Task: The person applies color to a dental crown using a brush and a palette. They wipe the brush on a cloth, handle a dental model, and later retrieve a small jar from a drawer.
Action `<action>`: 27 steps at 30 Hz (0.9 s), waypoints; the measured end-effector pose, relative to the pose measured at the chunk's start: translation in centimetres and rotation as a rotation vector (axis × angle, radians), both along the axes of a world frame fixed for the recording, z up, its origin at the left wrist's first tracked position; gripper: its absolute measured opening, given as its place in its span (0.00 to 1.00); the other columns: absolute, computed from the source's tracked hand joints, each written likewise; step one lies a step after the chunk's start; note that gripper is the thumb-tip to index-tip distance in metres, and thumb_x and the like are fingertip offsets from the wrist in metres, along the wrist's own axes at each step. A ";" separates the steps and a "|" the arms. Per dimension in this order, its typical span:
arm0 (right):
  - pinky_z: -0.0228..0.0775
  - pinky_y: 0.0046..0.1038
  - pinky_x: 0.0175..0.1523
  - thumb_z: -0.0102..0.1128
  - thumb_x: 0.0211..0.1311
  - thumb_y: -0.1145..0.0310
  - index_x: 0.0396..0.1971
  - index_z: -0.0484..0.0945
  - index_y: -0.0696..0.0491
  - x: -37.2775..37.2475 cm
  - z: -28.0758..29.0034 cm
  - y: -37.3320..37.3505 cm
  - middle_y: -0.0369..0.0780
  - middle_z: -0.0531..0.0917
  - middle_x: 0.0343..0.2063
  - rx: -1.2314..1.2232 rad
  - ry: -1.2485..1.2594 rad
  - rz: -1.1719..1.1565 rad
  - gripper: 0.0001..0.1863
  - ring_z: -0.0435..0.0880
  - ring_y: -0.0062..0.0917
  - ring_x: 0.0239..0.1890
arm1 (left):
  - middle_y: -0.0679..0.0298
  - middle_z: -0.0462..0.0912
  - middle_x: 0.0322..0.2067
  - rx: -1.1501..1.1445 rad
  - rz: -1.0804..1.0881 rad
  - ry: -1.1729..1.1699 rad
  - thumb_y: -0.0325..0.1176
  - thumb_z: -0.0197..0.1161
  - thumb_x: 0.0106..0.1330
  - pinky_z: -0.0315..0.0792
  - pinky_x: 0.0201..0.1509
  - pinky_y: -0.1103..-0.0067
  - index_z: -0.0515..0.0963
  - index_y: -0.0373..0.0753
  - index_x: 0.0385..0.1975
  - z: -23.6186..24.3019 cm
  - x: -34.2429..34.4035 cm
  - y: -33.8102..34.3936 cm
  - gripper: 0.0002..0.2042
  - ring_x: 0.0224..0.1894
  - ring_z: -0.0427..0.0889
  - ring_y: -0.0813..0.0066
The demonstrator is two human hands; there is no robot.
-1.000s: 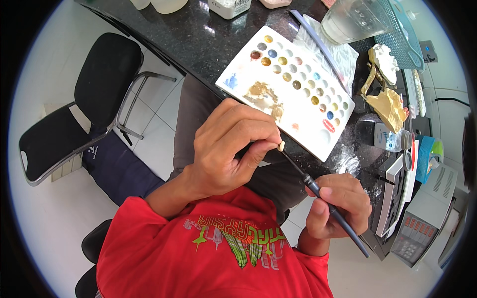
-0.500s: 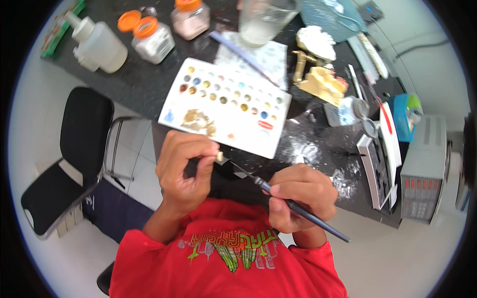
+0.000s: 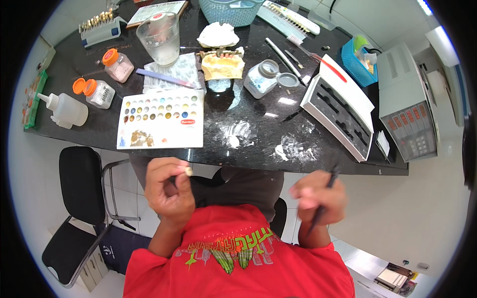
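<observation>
– Left hand (image 3: 170, 192) first: what has it, in the head view?
– Thumb and forefinger pinch a small pale piece (image 3: 188, 171), just off the near edge of the table (image 3: 238, 158). Probably light, stiff, chippable; best held by its sides.
– And the right hand (image 3: 320, 197)?
– Blurred, but wrapped round a slim dark tool (image 3: 332, 180), likely light, best gripped mid-handle.

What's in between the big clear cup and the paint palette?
In the head view, a white sheet with a blue-purple stick across it lies between the clear cup and the paint palette.
</observation>
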State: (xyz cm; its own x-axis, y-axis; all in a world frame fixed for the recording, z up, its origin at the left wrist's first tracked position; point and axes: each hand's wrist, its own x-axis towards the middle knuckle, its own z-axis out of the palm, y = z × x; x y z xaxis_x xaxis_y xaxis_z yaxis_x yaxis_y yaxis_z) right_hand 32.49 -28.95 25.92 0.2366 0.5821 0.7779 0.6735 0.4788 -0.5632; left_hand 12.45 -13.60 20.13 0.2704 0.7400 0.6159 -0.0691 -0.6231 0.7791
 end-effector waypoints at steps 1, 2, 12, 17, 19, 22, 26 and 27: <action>0.71 0.23 0.21 0.60 0.65 0.72 0.35 0.79 0.60 1.2 0.3 0.0 0.44 0.83 0.24 0.070 -0.038 -0.093 0.06 0.79 0.19 0.17 | 0.56 0.76 0.36 0.008 -0.043 0.010 0.26 0.58 0.70 0.74 0.42 0.80 0.72 0.33 0.36 0.2 0.6 -0.3 0.04 0.36 0.77 0.73; 0.72 0.23 0.23 0.58 0.68 0.71 0.35 0.79 0.60 2.6 0.8 -0.1 0.44 0.83 0.24 0.107 0.105 -0.116 0.07 0.80 0.20 0.19 | 0.56 0.76 0.36 0.016 -0.085 0.020 0.25 0.58 0.70 0.75 0.43 0.80 0.72 0.32 0.37 0.4 1.2 -0.5 0.04 0.36 0.78 0.73; 0.75 0.35 0.42 0.68 0.57 0.66 0.41 0.83 0.54 16.4 5.9 11.8 0.46 0.86 0.30 -0.590 -0.505 -0.420 0.13 0.86 0.41 0.34 | 0.55 0.80 0.34 0.076 -0.137 0.060 0.16 0.58 0.65 0.77 0.40 0.80 0.75 0.30 0.36 1.6 4.3 -0.1 0.03 0.34 0.81 0.72; 0.74 0.37 0.44 0.71 0.54 0.64 0.42 0.84 0.54 18.1 4.2 15.3 0.49 0.86 0.31 -0.881 -0.603 -0.426 0.16 0.86 0.43 0.36 | 0.59 0.82 0.31 0.073 -0.098 0.044 0.17 0.65 0.59 0.77 0.30 0.80 0.78 0.33 0.33 1.6 4.9 -0.1 0.06 0.29 0.82 0.71; 0.74 0.37 0.44 0.70 0.55 0.66 0.42 0.84 0.54 18.1 3.7 16.0 0.49 0.86 0.31 -0.827 -0.646 -0.404 0.15 0.85 0.43 0.35 | 0.58 0.82 0.32 0.104 -0.110 0.049 0.17 0.65 0.59 0.77 0.31 0.80 0.78 0.33 0.33 1.5 4.6 0.2 0.06 0.30 0.83 0.71; 0.74 0.36 0.45 0.68 0.57 0.67 0.44 0.84 0.52 17.7 3.8 16.0 0.48 0.86 0.31 -0.852 -0.663 -0.446 0.14 0.85 0.41 0.35 | 0.56 0.82 0.32 0.130 -0.132 0.074 0.16 0.64 0.60 0.77 0.34 0.82 0.77 0.31 0.34 1.5 4.2 0.4 0.05 0.32 0.83 0.73; 0.74 0.28 0.45 0.65 0.61 0.68 0.47 0.83 0.51 16.3 7.2 12.5 0.42 0.86 0.33 -0.645 -0.450 -0.496 0.13 0.84 0.26 0.36 | 0.56 0.82 0.30 0.145 -0.225 0.106 0.16 0.64 0.60 0.78 0.34 0.81 0.77 0.32 0.33 2.1 3.3 0.4 0.05 0.31 0.83 0.70; 0.73 0.24 0.44 0.64 0.63 0.69 0.47 0.83 0.54 13.5 8.9 9.7 0.41 0.85 0.34 -0.563 -0.304 -0.474 0.14 0.82 0.23 0.36 | 0.56 0.82 0.30 0.140 -0.282 0.095 0.16 0.64 0.60 0.78 0.34 0.80 0.77 0.32 0.33 2.5 2.9 0.4 0.05 0.31 0.84 0.70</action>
